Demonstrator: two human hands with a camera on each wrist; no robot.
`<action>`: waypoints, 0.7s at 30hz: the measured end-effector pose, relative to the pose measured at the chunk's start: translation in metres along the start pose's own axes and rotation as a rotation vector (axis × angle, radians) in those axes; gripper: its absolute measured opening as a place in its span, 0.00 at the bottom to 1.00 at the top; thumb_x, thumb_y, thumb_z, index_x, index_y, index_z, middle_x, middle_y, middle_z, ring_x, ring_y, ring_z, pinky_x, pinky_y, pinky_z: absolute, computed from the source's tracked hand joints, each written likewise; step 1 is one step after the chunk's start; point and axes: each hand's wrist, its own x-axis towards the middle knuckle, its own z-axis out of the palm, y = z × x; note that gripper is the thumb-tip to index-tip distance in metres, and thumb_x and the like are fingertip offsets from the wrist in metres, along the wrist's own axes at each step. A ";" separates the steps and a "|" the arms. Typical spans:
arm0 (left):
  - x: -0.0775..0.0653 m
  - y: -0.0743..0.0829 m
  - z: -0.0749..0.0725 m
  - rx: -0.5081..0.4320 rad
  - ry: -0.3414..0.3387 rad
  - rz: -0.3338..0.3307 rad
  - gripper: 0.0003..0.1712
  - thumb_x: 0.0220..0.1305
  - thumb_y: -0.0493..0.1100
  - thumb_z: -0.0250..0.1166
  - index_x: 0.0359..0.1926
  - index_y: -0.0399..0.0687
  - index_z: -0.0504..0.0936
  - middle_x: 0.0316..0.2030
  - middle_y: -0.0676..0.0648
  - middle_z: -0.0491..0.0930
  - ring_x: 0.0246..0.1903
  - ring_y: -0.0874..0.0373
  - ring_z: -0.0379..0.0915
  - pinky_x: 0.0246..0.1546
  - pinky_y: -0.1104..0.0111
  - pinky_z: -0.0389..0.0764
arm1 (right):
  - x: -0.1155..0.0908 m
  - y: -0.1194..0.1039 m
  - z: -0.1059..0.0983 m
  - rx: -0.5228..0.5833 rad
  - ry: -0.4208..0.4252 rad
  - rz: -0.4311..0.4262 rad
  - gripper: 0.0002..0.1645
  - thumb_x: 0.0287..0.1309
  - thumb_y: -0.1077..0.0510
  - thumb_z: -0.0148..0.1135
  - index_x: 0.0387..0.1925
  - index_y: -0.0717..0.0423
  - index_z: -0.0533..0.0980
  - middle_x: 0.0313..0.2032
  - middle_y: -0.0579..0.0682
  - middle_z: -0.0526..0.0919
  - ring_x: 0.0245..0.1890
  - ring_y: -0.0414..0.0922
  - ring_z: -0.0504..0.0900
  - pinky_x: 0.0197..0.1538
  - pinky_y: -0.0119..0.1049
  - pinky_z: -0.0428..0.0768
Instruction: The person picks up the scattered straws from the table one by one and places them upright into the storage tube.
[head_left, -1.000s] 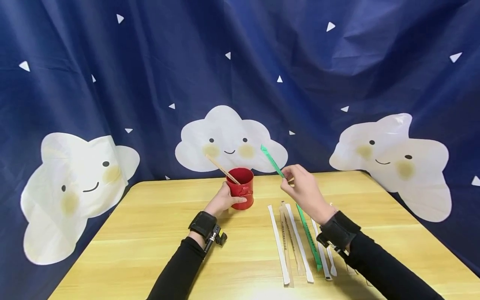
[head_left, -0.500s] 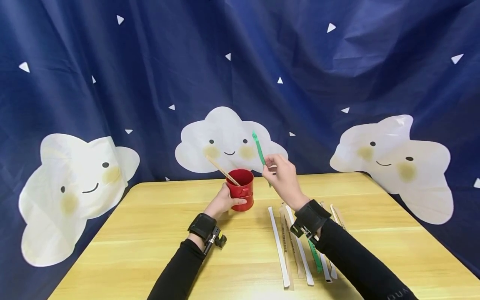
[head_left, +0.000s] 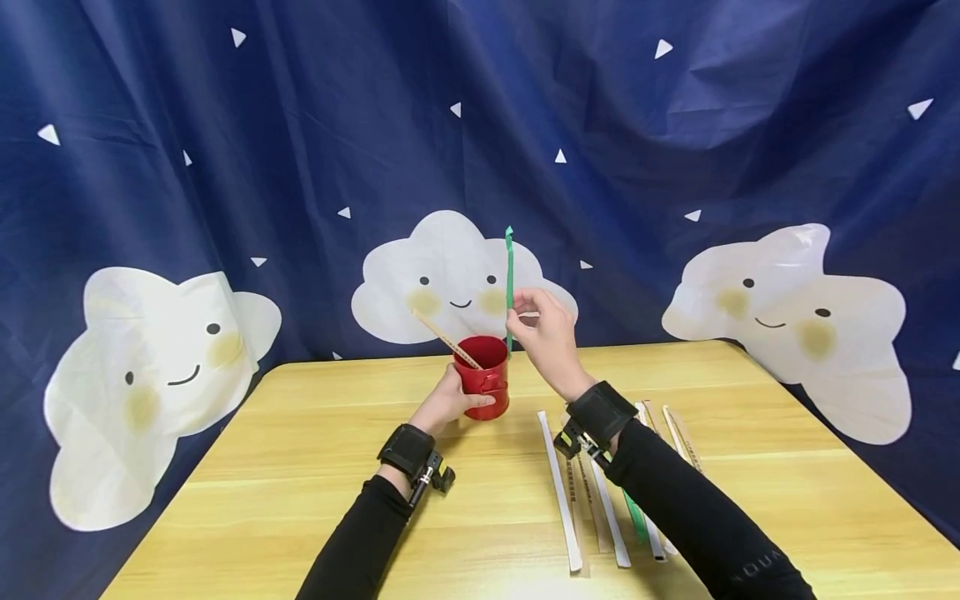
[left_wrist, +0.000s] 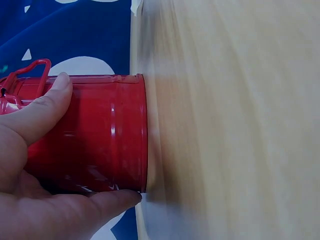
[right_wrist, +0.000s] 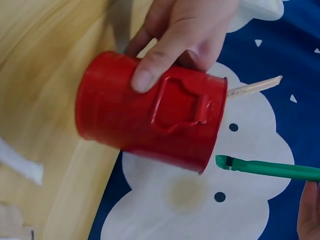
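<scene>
My left hand point(head_left: 441, 405) grips a red metal pail point(head_left: 483, 385) standing on the table; in the left wrist view the thumb and a finger lie along its side. A tan wrapped straw point(head_left: 442, 337) leans out of the pail toward the left. Just right of the pail's rim, my right hand point(head_left: 549, 340) pinches a green wrapped straw point(head_left: 510, 271), held nearly upright. In the right wrist view, the lower end of this green straw point(right_wrist: 270, 168) is close to the pail's mouth, outside it. Part of the right hand is cut off there.
Several wrapped straws lie on the wooden table point(head_left: 300, 475) at the right: a white straw point(head_left: 559, 492), tan ones and a green straw point(head_left: 636, 515). My right forearm point(head_left: 690, 508) covers some. A dark blue curtain point(head_left: 315, 108) with cloud faces hangs behind the table.
My right hand has moved left toward the pail and slightly up, and the green straw has turned from slanted to nearly upright. My left hand and the pail have stayed put.
</scene>
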 end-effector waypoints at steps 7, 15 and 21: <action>0.001 0.001 0.000 -0.012 -0.002 0.008 0.48 0.56 0.31 0.74 0.72 0.37 0.57 0.65 0.37 0.69 0.65 0.42 0.65 0.70 0.48 0.65 | 0.009 -0.005 0.010 0.009 -0.016 0.043 0.12 0.62 0.66 0.64 0.47 0.63 0.80 0.41 0.56 0.84 0.42 0.48 0.85 0.48 0.45 0.87; 0.003 -0.001 0.000 -0.006 0.008 0.012 0.48 0.56 0.31 0.74 0.72 0.38 0.58 0.65 0.38 0.68 0.65 0.43 0.65 0.70 0.49 0.65 | 0.010 0.005 0.017 0.008 -0.065 0.098 0.12 0.63 0.65 0.64 0.48 0.62 0.80 0.42 0.56 0.84 0.42 0.48 0.85 0.48 0.45 0.87; 0.003 0.002 0.000 -0.022 -0.020 0.033 0.48 0.56 0.29 0.74 0.74 0.42 0.58 0.66 0.40 0.69 0.65 0.44 0.66 0.70 0.50 0.65 | 0.006 0.014 0.020 -0.011 -0.067 0.117 0.10 0.62 0.66 0.64 0.45 0.63 0.80 0.42 0.56 0.84 0.42 0.49 0.85 0.47 0.44 0.87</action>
